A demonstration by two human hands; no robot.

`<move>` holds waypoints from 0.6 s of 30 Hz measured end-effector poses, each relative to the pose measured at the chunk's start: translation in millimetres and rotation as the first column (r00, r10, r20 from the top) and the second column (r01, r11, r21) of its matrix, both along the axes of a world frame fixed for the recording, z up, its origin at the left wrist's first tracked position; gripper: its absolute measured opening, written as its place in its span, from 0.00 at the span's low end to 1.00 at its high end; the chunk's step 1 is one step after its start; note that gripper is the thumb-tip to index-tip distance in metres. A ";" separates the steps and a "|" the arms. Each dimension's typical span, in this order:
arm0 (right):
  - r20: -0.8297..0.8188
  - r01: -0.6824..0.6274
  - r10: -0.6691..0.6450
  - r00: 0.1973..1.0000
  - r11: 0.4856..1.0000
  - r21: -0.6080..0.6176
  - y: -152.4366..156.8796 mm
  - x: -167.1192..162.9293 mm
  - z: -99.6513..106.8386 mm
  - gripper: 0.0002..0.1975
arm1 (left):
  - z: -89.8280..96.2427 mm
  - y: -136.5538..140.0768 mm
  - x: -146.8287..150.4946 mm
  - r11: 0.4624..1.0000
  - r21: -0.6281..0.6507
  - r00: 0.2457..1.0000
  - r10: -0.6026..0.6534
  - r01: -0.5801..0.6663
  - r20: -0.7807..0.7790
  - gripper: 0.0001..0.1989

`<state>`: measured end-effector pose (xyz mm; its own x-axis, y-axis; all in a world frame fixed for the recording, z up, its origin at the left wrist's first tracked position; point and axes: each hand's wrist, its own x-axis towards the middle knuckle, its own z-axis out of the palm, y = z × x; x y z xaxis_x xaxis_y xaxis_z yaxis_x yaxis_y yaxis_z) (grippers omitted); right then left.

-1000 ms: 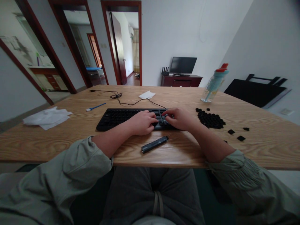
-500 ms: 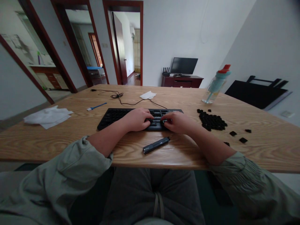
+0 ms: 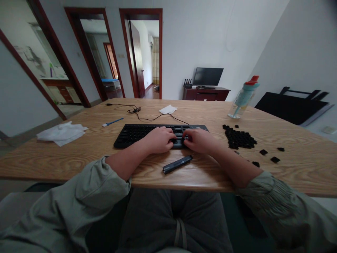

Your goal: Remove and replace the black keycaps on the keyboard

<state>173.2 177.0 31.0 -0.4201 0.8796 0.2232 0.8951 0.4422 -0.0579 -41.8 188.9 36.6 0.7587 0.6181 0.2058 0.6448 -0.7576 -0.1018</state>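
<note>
A black keyboard (image 3: 131, 135) lies on the wooden table (image 3: 147, 174), its right part showing gaps where keycaps are off. My left hand (image 3: 161, 140) rests over its middle, fingers curled and thumb and forefinger close together at the keys. Just to the right, my right hand (image 3: 198, 140) bends over the number-key end with its fingertips pinched. Whatever either hand has between its fingertips is too small and hidden to make out. In front of the keyboard lies a dark, slim tool (image 3: 177, 164) with a thin wire end.
Loose black keycaps (image 3: 239, 138) are heaped on the right, with several scattered nearer. A water bottle (image 3: 243, 98) stands behind them. On the left lie crumpled tissue (image 3: 63, 133) and a blue-handled brush (image 3: 113, 122). The cable (image 3: 134, 110) and another tissue (image 3: 168, 109) lie behind the keyboard.
The view has shifted slightly, so everything sits a little lower and further right. Both hands stay at the keyboard, with small finger movements; my right fingers look more drawn together.
</note>
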 end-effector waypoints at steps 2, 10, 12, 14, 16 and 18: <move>0.013 0.040 -0.040 0.999 0.999 0.016 -0.5 -2.1 -1.0 0.15 | -1.1 -5.9 2.7 0.998 0.028 0.999 0.049 -0.049 0.005 0.16; 0.069 0.116 -0.116 0.991 0.993 0.004 1.9 -6.8 -2.9 0.14 | -10.5 -8.9 18.8 0.990 0.062 0.992 0.127 -0.128 0.027 0.15; 0.058 0.127 -0.126 0.990 0.992 -0.019 3.0 -9.0 -1.5 0.14 | -10.9 -3.0 21.0 0.983 0.004 0.980 0.185 -0.186 0.078 0.14; 0.051 0.131 -0.129 0.990 0.991 -0.041 3.8 -12.8 -0.4 0.14 | -10.5 2.2 23.5 0.973 -0.066 0.967 0.226 -0.220 0.116 0.14; 0.059 0.157 -0.154 0.986 0.986 -0.049 4.2 -17.8 -1.1 0.13 | -10.1 5.2 26.3 0.965 -0.126 0.961 0.245 -0.229 0.127 0.14; 0.069 0.202 -0.201 0.977 0.979 -0.019 4.5 -22.9 -3.9 0.13 | -10.0 5.6 28.3 0.961 -0.158 0.960 0.249 -0.228 0.131 0.16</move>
